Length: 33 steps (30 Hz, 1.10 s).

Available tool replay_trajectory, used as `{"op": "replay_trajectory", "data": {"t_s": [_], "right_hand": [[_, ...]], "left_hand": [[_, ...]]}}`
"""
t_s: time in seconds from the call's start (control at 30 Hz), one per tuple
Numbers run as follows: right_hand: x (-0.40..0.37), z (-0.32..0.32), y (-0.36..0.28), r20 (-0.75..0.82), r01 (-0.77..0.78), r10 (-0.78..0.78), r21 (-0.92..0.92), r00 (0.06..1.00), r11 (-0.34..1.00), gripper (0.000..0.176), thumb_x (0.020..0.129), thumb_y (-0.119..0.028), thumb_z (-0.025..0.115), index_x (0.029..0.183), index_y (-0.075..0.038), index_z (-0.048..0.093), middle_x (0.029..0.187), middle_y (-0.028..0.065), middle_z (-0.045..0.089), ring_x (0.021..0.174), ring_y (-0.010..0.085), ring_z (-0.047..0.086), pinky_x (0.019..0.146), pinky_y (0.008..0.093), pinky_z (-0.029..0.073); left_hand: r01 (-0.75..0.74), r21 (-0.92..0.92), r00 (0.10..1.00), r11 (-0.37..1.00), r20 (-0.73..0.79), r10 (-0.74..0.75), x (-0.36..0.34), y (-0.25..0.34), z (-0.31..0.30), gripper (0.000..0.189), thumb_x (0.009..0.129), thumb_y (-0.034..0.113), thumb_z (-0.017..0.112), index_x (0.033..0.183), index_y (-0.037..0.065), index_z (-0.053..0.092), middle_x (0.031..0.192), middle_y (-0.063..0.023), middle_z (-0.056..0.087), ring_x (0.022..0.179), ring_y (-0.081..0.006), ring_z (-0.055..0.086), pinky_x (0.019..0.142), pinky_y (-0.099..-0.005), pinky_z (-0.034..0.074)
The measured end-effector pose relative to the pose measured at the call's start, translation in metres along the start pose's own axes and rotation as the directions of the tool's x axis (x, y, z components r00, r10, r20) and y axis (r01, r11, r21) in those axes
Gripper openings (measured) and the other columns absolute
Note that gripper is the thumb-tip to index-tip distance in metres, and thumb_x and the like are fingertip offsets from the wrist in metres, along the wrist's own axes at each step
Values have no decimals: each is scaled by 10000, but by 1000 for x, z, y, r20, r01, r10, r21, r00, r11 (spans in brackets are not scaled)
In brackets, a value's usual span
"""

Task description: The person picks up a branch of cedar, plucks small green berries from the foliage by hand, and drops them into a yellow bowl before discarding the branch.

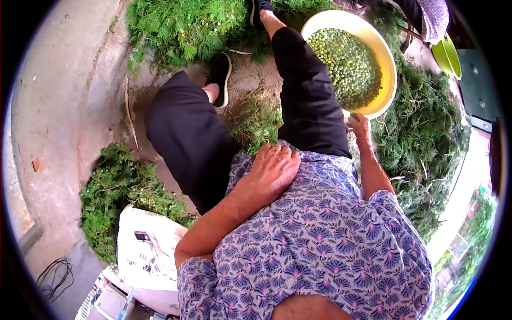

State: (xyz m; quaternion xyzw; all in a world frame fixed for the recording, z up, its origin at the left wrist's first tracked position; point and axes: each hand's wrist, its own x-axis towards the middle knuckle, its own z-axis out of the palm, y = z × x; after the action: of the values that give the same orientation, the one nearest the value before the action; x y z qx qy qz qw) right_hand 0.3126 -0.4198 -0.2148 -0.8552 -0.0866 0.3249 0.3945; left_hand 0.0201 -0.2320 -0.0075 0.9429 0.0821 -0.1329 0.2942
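My left hand (pixel 276 166) rests palm down on my lap, over the hem of a patterned shirt (pixel 314 229). Its fingers lie loosely on the cloth, and nothing shows in them. Beside my right thigh, my right hand (pixel 359 126) is at the near rim of a yellow basin (pixel 388 64), with its fingers curled at the edge. Many small round green berries (pixel 346 66) fill much of the basin. My palm and part of the fingers of that hand are hidden.
Cut leafy branches (pixel 186 26) lie ahead of my feet, with more greenery (pixel 418 122) on the right and a pile (pixel 128 186) on the left. A white sack (pixel 146 242) stands at lower left near a coiled cable (pixel 55 278). Another person's sleeve (pixel 434 18) and a green basin (pixel 448 57) show at upper right.
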Motion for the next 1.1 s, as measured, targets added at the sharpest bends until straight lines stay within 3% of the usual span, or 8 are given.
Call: {"op": "replay_trajectory", "data": {"t_s": [0.03, 0.07, 0.13, 0.23, 0.47, 0.67, 0.8, 1.1], "right_hand": [[-2, 0, -2, 7, -20, 20, 27, 1000, 999, 306, 774, -158, 591, 1015, 31, 586, 865, 101, 637, 669, 160, 629, 500, 250, 477], [-3, 2, -3, 15, -41, 41, 55, 999, 998, 326, 764, -181, 584, 1016, 25, 592, 887, 95, 633, 696, 177, 630, 532, 261, 472], [-4, 6, -9, 22, -46, 45, 56, 999, 997, 323, 763, -189, 591, 1005, 25, 602, 872, 86, 634, 696, 164, 617, 559, 260, 465], [4, 9, -12, 56, -22, 21, 8, 998, 1000, 311, 779, -178, 595, 1009, 32, 594, 854, 89, 637, 680, 155, 617, 553, 256, 470], [7, 17, -9, 48, 21, -21, -5, 999, 1000, 242, 795, -126, 604, 983, 26, 598, 807, 83, 644, 638, 144, 624, 537, 243, 472], [4, 14, 0, 34, 34, -31, -74, 999, 997, 230, 781, -135, 612, 949, 22, 617, 791, 87, 649, 593, 145, 623, 516, 252, 484], [6, 5, 11, 46, -19, 26, -151, 999, 988, 244, 762, -157, 615, 929, 20, 631, 762, 99, 645, 545, 146, 607, 493, 261, 495], [14, 20, 14, 85, 70, -67, -28, 994, 997, 237, 749, -177, 646, 870, 27, 642, 725, 53, 630, 606, 110, 552, 566, 250, 452]], "left_hand": [[-64, 42, 974, 997, -217, 72, -5, -3, 4, 300, 826, 91, 393, 1084, -13, 507, 974, -156, 543, 995, -278, 509, 879, -391, 368], [-61, 37, 975, 997, -212, 68, -3, -5, 7, 300, 826, 91, 393, 1084, -13, 507, 974, -156, 543, 995, -278, 509, 879, -391, 368], [69, -13, 987, 998, 148, -66, 5, -3, -7, 321, 821, 90, 401, 1105, -20, 502, 997, -164, 544, 996, -288, 510, 890, -394, 361], [27, -71, 1000, 997, -6, -28, -2, -8, 2, 319, 813, 88, 415, 1097, -26, 505, 996, -168, 550, 982, -297, 513, 883, -397, 364], [20, -88, 997, 996, -71, -26, -6, -11, 0, 341, 807, 103, 440, 1116, -26, 505, 984, -170, 558, 989, -302, 514, 891, -393, 362], [-14, -44, 999, 999, 39, 16, -1, -4, 4, 325, 820, 96, 420, 1109, -22, 511, 974, -157, 563, 978, -285, 524, 884, -384, 369], [-58, -92, 992, 994, -121, 46, -2, -7, 10, 324, 816, 86, 408, 1105, -10, 517, 941, -144, 569, 941, -279, 534, 844, -374, 396], [11, -186, 998, 983, -54, -21, -9, -11, 5, 236, 756, 62, 471, 972, -6, 536, 858, -155, 570, 868, -299, 546, 768, -382, 423]]}}
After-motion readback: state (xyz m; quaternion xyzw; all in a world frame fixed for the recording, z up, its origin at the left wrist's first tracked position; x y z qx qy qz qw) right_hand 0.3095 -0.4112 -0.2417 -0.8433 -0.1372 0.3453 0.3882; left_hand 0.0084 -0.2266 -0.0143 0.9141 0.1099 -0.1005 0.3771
